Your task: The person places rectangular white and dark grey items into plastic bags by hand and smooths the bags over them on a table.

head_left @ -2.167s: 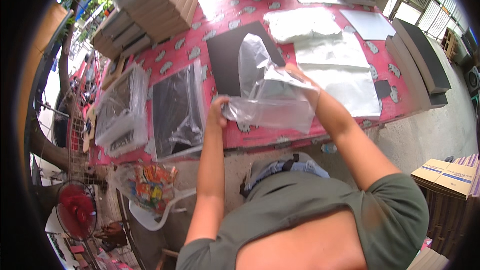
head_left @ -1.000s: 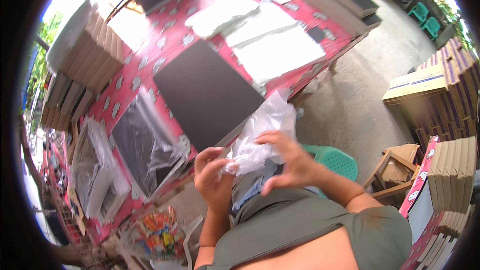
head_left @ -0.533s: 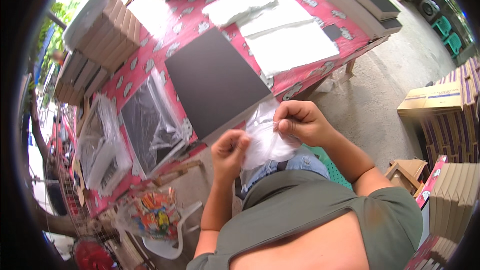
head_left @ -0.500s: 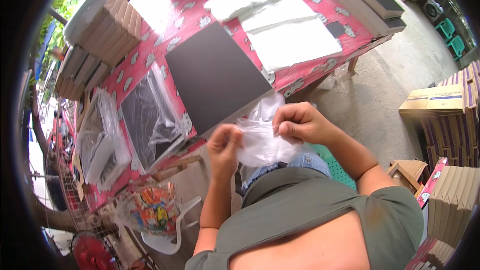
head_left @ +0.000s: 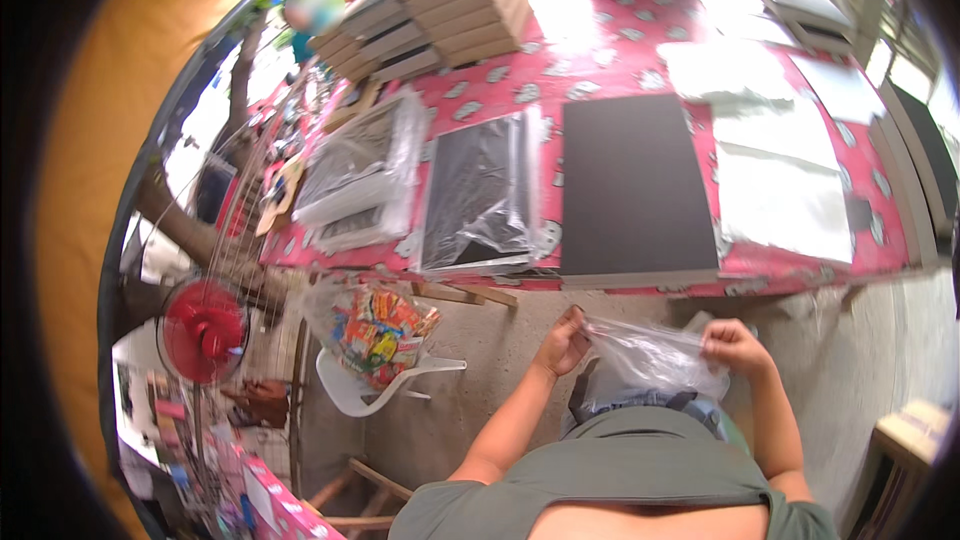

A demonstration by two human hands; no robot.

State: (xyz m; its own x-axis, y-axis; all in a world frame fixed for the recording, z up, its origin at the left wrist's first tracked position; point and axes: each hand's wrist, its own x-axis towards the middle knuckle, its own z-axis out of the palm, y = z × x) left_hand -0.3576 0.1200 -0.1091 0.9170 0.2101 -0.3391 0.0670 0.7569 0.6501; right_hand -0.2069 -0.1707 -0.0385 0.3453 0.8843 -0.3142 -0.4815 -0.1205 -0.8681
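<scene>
On the left, a white plastic chair (head_left: 345, 395) supports a clear plastic bag (head_left: 322, 310) containing multicoloured packets (head_left: 390, 332). Beyond, on a pink patterned table (head_left: 605, 60), crinkled clear plastic (head_left: 490, 227) covers a dark rectangular panel (head_left: 455, 180). The left hand (head_left: 565, 342) pinches one end of a thin translucent plastic film (head_left: 652, 358), which spans both hands, nearer the body than a thick black-topped board (head_left: 635, 185). The right hand (head_left: 737, 346), fingers closed, grips the opposite end. Farther right, white flat sheets (head_left: 780, 202) lie tabletop.
</scene>
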